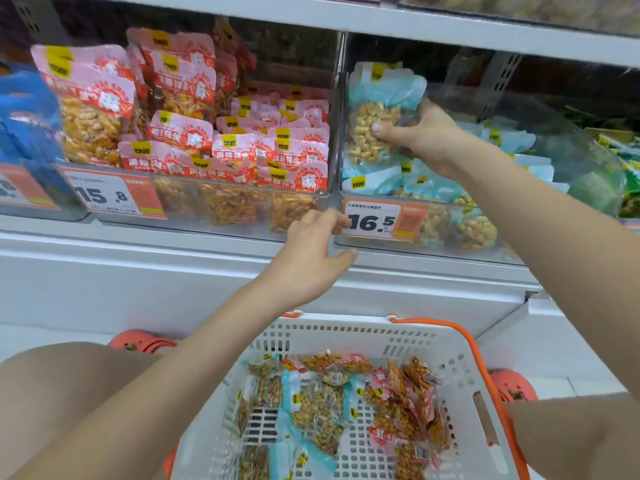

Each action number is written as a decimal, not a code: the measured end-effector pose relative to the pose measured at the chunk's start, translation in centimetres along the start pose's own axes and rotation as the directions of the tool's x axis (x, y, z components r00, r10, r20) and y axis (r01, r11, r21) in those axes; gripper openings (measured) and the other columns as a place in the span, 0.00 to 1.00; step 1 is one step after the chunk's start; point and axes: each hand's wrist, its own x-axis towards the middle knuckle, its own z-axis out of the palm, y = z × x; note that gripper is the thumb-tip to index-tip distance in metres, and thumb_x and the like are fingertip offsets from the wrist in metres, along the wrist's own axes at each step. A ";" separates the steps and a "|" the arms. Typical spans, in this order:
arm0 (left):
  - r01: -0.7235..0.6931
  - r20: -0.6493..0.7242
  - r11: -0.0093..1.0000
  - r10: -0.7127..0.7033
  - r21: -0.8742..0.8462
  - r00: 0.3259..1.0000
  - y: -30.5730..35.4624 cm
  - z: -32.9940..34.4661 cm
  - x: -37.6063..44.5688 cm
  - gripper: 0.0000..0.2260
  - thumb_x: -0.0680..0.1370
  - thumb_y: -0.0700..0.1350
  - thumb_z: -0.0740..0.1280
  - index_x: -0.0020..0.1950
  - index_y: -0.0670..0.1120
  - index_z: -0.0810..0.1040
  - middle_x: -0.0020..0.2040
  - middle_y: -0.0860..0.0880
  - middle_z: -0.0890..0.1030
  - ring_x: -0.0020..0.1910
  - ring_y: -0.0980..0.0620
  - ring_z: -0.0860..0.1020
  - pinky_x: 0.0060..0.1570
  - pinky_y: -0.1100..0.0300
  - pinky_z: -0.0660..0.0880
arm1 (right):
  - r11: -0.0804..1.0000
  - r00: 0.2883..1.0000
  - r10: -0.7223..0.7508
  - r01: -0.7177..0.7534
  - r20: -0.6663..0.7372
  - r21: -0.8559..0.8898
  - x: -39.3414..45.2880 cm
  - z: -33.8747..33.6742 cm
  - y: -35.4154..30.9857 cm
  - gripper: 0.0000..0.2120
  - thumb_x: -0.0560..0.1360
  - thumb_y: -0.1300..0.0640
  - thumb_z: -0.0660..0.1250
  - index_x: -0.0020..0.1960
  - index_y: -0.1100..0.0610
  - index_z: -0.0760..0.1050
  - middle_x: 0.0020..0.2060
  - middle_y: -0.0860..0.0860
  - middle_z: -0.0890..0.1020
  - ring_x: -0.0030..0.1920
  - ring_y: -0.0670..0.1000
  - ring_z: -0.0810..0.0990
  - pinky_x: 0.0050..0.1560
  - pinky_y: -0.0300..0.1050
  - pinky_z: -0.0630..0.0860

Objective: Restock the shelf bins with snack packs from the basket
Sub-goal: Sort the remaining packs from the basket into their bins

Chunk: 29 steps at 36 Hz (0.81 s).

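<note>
My right hand [420,138] grips a light-blue peanut pack [375,112] and holds it upright inside the right clear bin [460,251], above other blue packs [415,181]. My left hand [313,252] pinches the front left corner of that bin, next to the 16.5 price tag [379,221]. The left clear bin [242,233] is full of red-and-pink peanut packs [242,147]. Below, the white basket with an orange handle [433,337] holds several mixed red and blue snack packs [346,403].
A 15.8 price tag [110,195] fronts the red bin. Blue packs [27,126] fill a bin at far left, green packs [616,168] one at far right. A grey shelf board [381,22] runs overhead. My knees flank the basket.
</note>
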 end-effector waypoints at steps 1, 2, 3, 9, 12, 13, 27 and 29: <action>0.006 0.003 1.000 -0.006 0.001 1.000 0.0 0.1 -0.1 0.16 0.77 0.47 0.67 0.64 0.48 0.72 0.55 0.51 0.69 0.61 0.46 0.68 0.64 0.51 0.67 | 0.999 0.999 0.012 -0.011 0.041 -0.045 -0.1 -0.1 -0.1 0.29 0.69 0.56 0.77 0.67 0.55 0.70 0.54 0.49 0.80 0.56 0.49 0.80 0.62 0.49 0.76; 0.011 0.008 1.000 -0.011 0.001 1.000 0.0 0.1 -0.1 0.17 0.77 0.46 0.67 0.65 0.48 0.71 0.55 0.51 0.68 0.61 0.46 0.68 0.64 0.51 0.66 | 0.995 0.996 0.031 -0.023 0.082 -0.094 -0.3 -0.2 -0.1 0.28 0.70 0.56 0.76 0.67 0.55 0.70 0.54 0.49 0.80 0.56 0.49 0.79 0.62 0.49 0.76; 0.019 0.016 1.000 -0.019 -0.002 1.000 0.1 0.2 -0.2 0.17 0.77 0.46 0.67 0.65 0.48 0.71 0.56 0.51 0.68 0.62 0.46 0.68 0.64 0.51 0.67 | 0.989 0.992 0.049 -0.032 0.115 -0.144 -0.4 -0.2 -0.1 0.28 0.70 0.56 0.76 0.67 0.55 0.70 0.53 0.48 0.80 0.55 0.48 0.78 0.61 0.47 0.76; 0.051 0.053 0.999 -0.051 -0.001 0.997 0.3 0.6 -0.4 0.17 0.78 0.48 0.66 0.66 0.49 0.70 0.61 0.48 0.69 0.64 0.47 0.66 0.63 0.54 0.66 | 0.962 1.000 -0.026 0.020 -0.016 -0.273 -0.8 0.0 0.2 0.31 0.70 0.50 0.76 0.67 0.54 0.66 0.52 0.44 0.74 0.51 0.45 0.74 0.47 0.31 0.69; 0.046 0.055 0.999 -0.046 0.007 0.997 0.3 0.6 -0.6 0.16 0.79 0.48 0.65 0.66 0.50 0.69 0.61 0.48 0.69 0.64 0.48 0.66 0.62 0.56 0.66 | 0.960 0.988 -0.073 0.032 -0.135 -0.279 -0.9 0.1 0.3 0.43 0.67 0.47 0.78 0.73 0.56 0.58 0.64 0.51 0.72 0.65 0.52 0.71 0.61 0.44 0.71; 0.044 0.056 0.999 -0.045 0.008 0.997 0.2 0.6 -0.7 0.16 0.79 0.48 0.65 0.66 0.50 0.69 0.61 0.49 0.69 0.64 0.48 0.66 0.61 0.56 0.65 | 0.957 0.983 -0.096 0.048 -0.155 -0.285 -1.1 0.2 0.3 0.45 0.67 0.48 0.78 0.74 0.57 0.57 0.67 0.52 0.71 0.67 0.52 0.70 0.63 0.45 0.70; 0.048 0.072 0.999 -0.049 0.015 0.996 -0.1 0.8 -1.3 0.17 0.79 0.49 0.65 0.66 0.49 0.68 0.61 0.49 0.68 0.64 0.49 0.66 0.63 0.56 0.66 | 0.861 0.986 -0.140 0.075 -0.092 -0.502 -1.7 1.6 -0.9 0.29 0.72 0.56 0.74 0.67 0.54 0.63 0.55 0.52 0.70 0.42 0.53 0.76 0.40 0.43 0.69; 0.044 0.073 0.999 -0.045 0.011 0.996 -0.1 0.9 -1.4 0.17 0.79 0.49 0.65 0.66 0.49 0.68 0.62 0.49 0.68 0.64 0.49 0.66 0.63 0.56 0.65 | 0.867 0.988 -0.121 0.057 -0.099 -0.495 -1.7 1.4 -1.1 0.30 0.71 0.55 0.75 0.67 0.55 0.63 0.53 0.52 0.70 0.45 0.53 0.74 0.41 0.44 0.69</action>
